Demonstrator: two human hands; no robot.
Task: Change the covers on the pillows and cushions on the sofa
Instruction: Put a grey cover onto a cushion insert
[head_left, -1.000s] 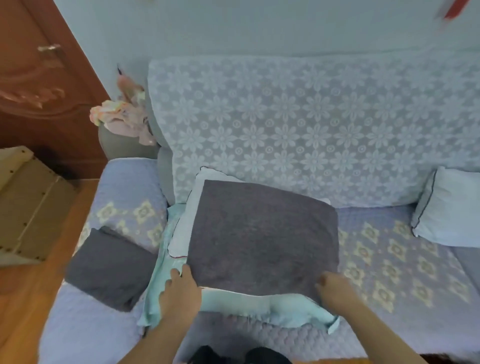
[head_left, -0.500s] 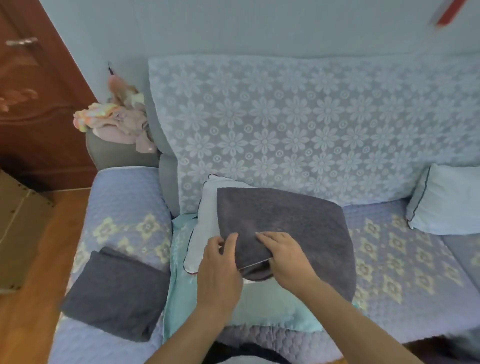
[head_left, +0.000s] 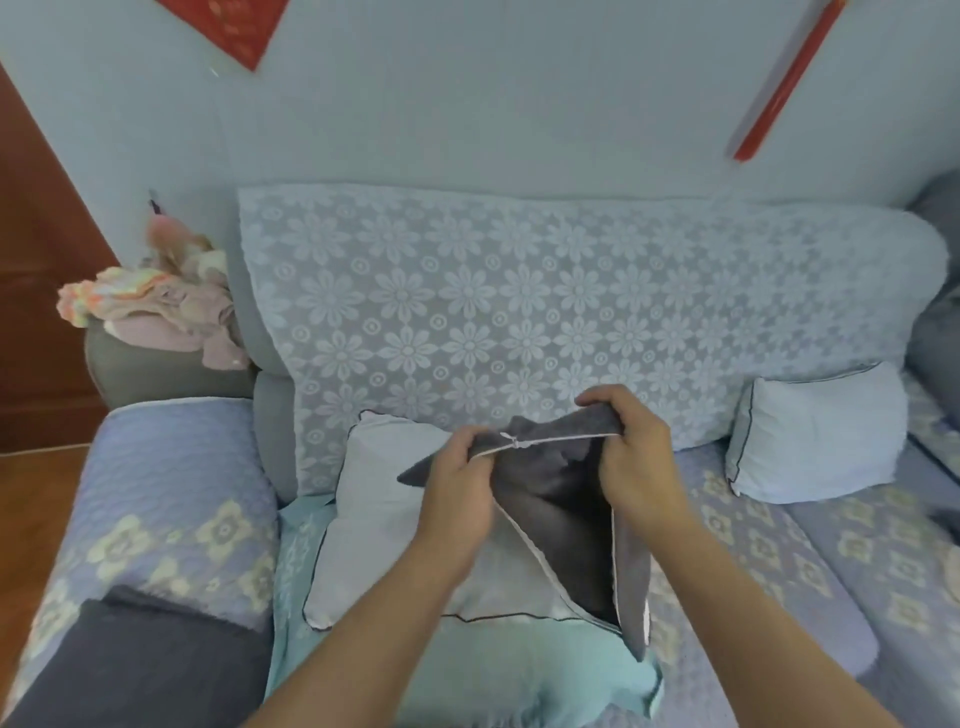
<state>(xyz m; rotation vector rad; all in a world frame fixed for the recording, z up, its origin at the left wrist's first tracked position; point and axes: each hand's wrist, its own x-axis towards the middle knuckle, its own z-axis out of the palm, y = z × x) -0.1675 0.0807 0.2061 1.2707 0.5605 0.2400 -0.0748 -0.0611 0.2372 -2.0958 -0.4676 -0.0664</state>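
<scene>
A dark grey cushion cover (head_left: 561, 514) hangs in the air above the sofa seat, its zipped edge with a white tape stretched between my hands. My left hand (head_left: 457, 483) grips the left end of that edge near the zip pull. My right hand (head_left: 634, 462) grips the right end. The cover's opening gapes downward. Under it lies a pale blue cushion with dark piping (head_left: 384, 519), resting on a turquoise cover (head_left: 519, 675) spread on the seat. A second pale blue cushion (head_left: 815, 436) leans at the right of the sofa.
A folded dark grey cover (head_left: 135, 665) lies on the left armrest pad (head_left: 171, 493). A heap of pink clothes (head_left: 161, 306) sits on the grey armrest behind. A lace floral throw (head_left: 519, 312) covers the backrest. A brown door (head_left: 36, 312) stands at left.
The grey cover lay flat on the cushion a second ago. Both hands have since gathered its zipped edge and lifted it off the cushion, which now shows beneath. The camera has tilted upward.
</scene>
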